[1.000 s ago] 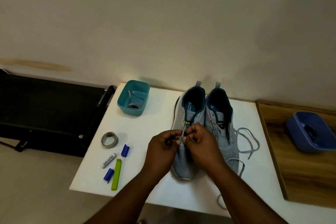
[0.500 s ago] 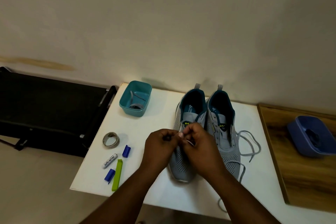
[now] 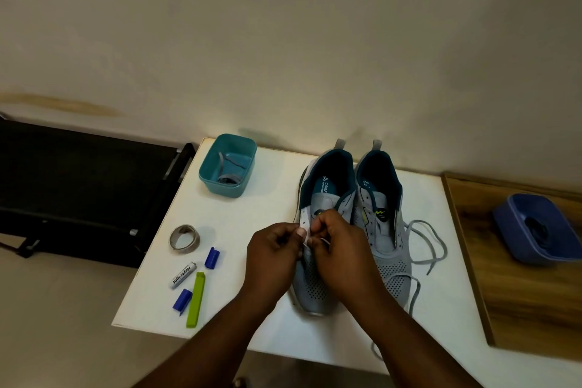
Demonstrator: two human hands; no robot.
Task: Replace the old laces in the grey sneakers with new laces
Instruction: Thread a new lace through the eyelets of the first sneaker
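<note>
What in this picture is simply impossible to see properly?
- Head view: the left sneaker's eyelets, covered by both hands.
- What the fingers pinch: too small.
- Blue tub's dark contents: too dim.
- Loose lace: its end passes behind the right forearm.

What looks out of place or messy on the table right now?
The right sneaker's lace trails loose over the table, one end hanging past the near edge. A battery, tape roll and clips lie scattered at left, unrelated to lacing.
</note>
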